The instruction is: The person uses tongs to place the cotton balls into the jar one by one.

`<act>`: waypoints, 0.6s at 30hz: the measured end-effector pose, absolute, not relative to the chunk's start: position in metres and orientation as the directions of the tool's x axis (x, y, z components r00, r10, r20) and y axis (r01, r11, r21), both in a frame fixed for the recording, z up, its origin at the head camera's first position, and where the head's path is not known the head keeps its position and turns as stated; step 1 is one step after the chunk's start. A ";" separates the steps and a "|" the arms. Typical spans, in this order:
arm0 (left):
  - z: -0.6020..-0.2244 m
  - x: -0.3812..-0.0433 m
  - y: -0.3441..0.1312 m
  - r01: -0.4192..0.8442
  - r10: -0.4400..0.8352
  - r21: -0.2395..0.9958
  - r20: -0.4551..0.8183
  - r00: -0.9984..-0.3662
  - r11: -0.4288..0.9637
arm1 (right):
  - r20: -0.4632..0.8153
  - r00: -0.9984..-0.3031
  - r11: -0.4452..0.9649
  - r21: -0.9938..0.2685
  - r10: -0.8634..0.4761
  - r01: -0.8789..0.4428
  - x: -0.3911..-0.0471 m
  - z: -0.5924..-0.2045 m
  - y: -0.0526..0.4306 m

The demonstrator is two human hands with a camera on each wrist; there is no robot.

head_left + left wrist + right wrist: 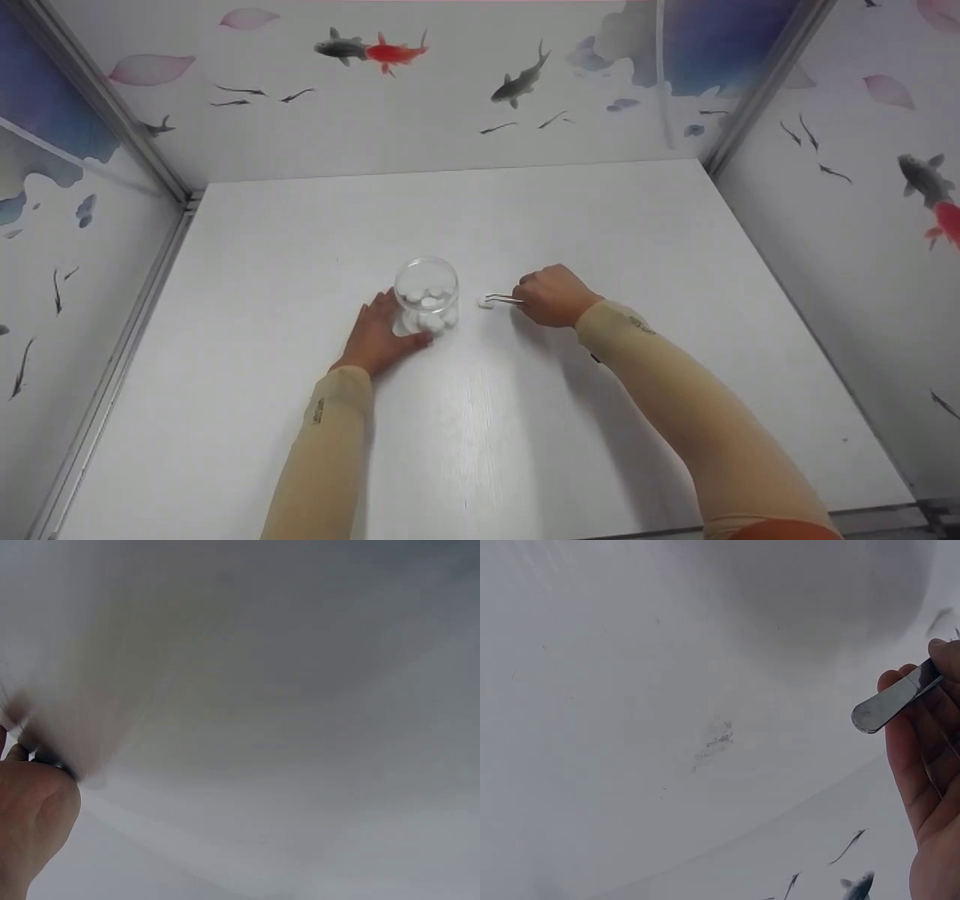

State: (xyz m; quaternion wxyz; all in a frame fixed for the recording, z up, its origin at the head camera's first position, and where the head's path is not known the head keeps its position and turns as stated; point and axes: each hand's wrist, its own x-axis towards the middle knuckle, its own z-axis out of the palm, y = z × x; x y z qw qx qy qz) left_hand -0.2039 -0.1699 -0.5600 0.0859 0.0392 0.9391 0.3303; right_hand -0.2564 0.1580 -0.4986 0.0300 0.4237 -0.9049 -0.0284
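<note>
A clear round jar (426, 279), partly filled with several small white balls (431, 322), stands upright on the white table. Around its left and near sides my left hand (375, 334) steadies it, thumb at the front and fingers along the left. My right hand (556, 295) grips metal tweezers (506, 299), whose tips point left at a small white piece (486, 303) to the right of the jar. In the right wrist view the rounded back end of the tweezers sticks out past the thumb. Only part of the left hand (34, 814) shows in the left wrist view; the jar is mostly hidden there.
White panels printed with fish and petals (450, 112) enclose the table (465, 217) at the back and both sides. Metal frame posts (765, 97) rise at the rear corners. Beige sleeves (675, 390) cover both forearms.
</note>
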 end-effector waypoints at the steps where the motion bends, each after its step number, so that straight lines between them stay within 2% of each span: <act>1: -0.560 -0.204 -0.170 0.018 0.130 0.628 -0.133 -0.983 0.778 | 0.028 -0.640 0.640 0.079 -0.768 -0.765 -0.257 -0.499 0.158; 10: -0.563 -0.205 -0.171 0.009 0.126 0.631 -0.141 -0.982 0.776 | 0.024 -0.643 0.642 0.094 -0.766 -0.761 -0.255 -0.503 0.156; 18: -0.563 -0.205 -0.172 0.014 0.127 0.635 -0.133 -0.983 0.772 | 0.004 -0.680 0.677 0.097 -0.733 -0.729 -0.254 -0.505 0.150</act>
